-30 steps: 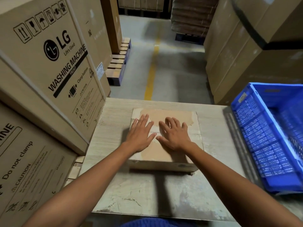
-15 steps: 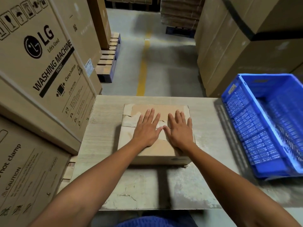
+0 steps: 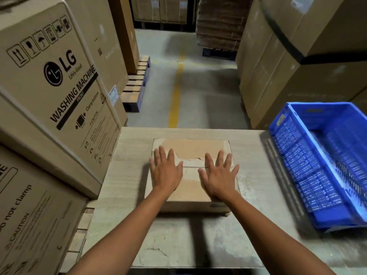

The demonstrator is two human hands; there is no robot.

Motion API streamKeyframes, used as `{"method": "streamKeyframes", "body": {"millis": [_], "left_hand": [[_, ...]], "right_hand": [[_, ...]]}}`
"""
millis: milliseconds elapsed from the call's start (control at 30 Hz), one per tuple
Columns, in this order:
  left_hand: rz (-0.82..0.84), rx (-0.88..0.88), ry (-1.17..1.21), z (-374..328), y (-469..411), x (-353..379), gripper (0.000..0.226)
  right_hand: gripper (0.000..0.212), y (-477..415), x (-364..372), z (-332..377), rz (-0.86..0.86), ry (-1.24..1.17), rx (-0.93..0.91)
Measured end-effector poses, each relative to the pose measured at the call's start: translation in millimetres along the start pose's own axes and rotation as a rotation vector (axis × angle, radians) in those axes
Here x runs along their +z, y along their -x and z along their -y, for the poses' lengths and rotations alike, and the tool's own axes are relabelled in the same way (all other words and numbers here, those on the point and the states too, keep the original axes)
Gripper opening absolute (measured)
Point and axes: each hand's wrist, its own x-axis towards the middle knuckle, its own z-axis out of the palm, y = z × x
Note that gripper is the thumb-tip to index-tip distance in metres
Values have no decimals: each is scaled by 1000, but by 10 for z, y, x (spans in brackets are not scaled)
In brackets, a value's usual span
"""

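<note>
Left: washing-machine cartons (image 3: 59,80) are standing stacked.
Near-left: the left hand (image 3: 165,173) is resting flat, fingers spread.
Centre: the cardboard box (image 3: 195,149) is sitting on the desk (image 3: 178,245) under both palms.
Near-right: the right hand (image 3: 219,177) is pressing flat, holding nothing.
Right: a blue crate (image 3: 317,175) is waiting.
Progress: flaps are seemingly lying closed; sealing or moving is likely remaining.

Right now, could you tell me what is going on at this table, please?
A person is pressing both hands flat on the top of a small cardboard box that sits on a worn table. The left hand and right hand lie side by side with fingers spread, gripping nothing. The box top is closed, with torn brown tape across it. A blue plastic crate stands to the right, and large washing machine cartons are stacked on the left.
</note>
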Motion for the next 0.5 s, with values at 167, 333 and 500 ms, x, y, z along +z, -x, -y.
{"method": "streamKeyframes", "body": {"millis": [167, 333, 500], "left_hand": [[52, -220, 153, 17, -125, -160, 77], [11, -283, 403, 147, -238, -235, 61], [-82, -361, 707, 128, -302, -406, 54]], "right_hand": [[69, -76, -91, 40, 33, -75, 89], [54, -203, -283, 77, 6, -305, 230], [55, -220, -459, 61, -182, -508, 362]]}}
